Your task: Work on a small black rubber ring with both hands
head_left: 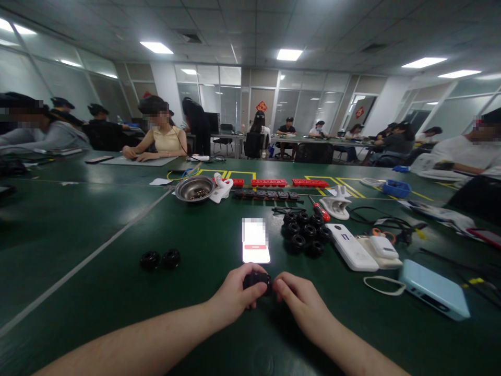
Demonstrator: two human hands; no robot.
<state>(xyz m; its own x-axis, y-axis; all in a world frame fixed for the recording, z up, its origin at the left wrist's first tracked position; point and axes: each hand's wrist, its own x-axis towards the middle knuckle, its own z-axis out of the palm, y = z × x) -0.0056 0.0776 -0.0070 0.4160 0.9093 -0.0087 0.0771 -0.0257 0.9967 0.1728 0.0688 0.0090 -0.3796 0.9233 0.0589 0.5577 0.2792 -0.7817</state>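
In front of me my left hand (246, 286) is wrapped around a black toy wheel (267, 282), thumb across its near side. Just to the right, my right hand (296, 292) is closed with its thumb and fingertips drawn together at the wheel's side. What those fingertips pinch, if anything, is hidden. Beyond my hands lies a lit phone (255, 253). A cluster of several black wheels (307, 230) sits to the right of the phone. Two more black wheels (160, 259) rest side by side on the left.
Farther back on the green table (117, 308) are a metal bowl (194, 189) of small parts, red plastic strips (268, 183), a black strip (266, 195) and a screwdriver (321, 211). A white power bank (351, 246) and light-blue box (434, 289) lie right. Several people sit around.
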